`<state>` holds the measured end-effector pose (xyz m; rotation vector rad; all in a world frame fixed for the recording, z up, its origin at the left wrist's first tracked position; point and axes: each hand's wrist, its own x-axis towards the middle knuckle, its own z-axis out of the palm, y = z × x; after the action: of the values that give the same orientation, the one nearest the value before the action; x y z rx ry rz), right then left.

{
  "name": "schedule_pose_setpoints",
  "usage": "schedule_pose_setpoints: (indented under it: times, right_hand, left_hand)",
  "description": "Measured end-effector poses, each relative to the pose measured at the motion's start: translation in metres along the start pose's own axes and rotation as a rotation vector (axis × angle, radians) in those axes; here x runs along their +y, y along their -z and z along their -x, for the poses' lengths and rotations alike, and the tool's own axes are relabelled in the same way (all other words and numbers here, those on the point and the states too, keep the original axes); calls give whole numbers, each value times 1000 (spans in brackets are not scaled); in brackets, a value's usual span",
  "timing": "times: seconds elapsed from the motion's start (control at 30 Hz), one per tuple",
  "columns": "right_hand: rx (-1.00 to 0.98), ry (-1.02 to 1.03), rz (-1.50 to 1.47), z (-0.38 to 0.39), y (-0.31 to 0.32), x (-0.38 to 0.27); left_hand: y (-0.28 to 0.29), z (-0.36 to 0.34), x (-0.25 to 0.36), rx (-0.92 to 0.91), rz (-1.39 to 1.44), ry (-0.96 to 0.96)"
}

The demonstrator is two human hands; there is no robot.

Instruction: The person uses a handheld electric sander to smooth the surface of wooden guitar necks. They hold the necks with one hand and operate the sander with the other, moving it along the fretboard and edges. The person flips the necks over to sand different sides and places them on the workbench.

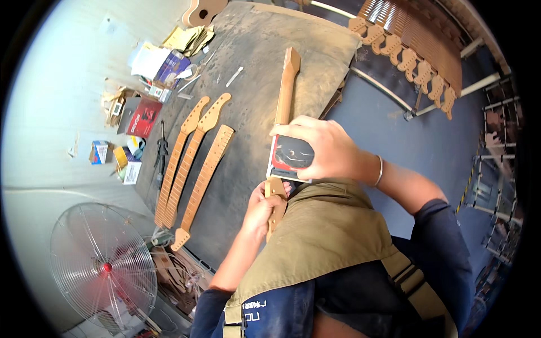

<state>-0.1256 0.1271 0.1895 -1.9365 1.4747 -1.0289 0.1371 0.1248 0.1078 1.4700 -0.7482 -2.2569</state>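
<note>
My right hand (332, 147) is wrapped over a black and red hand sander (294, 153) with a flat rectangular base. The sander rests on a wooden guitar neck (285, 101), which points away from me with its back side up. My left hand (262, 211) grips the near, headstock end of this neck, close to my apron, thumb on top. The sander and my right hand hide the neck's middle. To the left, three more guitar necks (207, 163) lie side by side on the dark workbench (248, 93), two headstocks facing away and one towards me.
A slim black tool (162, 152) lies beyond the necks. Cardboard boxes (143, 118), papers (189, 39) and a white strip (234, 76) line the bench's left side. A large wire fan (107, 267) stands front left. Many necks hang on a rack (417, 50) at far right.
</note>
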Motion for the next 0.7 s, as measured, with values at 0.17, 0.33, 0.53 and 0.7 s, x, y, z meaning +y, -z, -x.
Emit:
schedule_pose_setpoints:
  times: [0.17,0.33,0.53,0.7]
  right_hand:
    - [-87,118,144,-18,7,8]
    - [-132,145,236,-25,5,7]
    - [-125,157,196,-23,1,3]
    - [-3,133,164,-21,-14,29]
  left_hand:
    - [-6,-9,-17,43,-196,-152]
    - [0,-16,-26,9,-287,-218]
    - [-3,-8,-18,19,-302,-214]
    - [12,-10,-15,0,-231,-87]
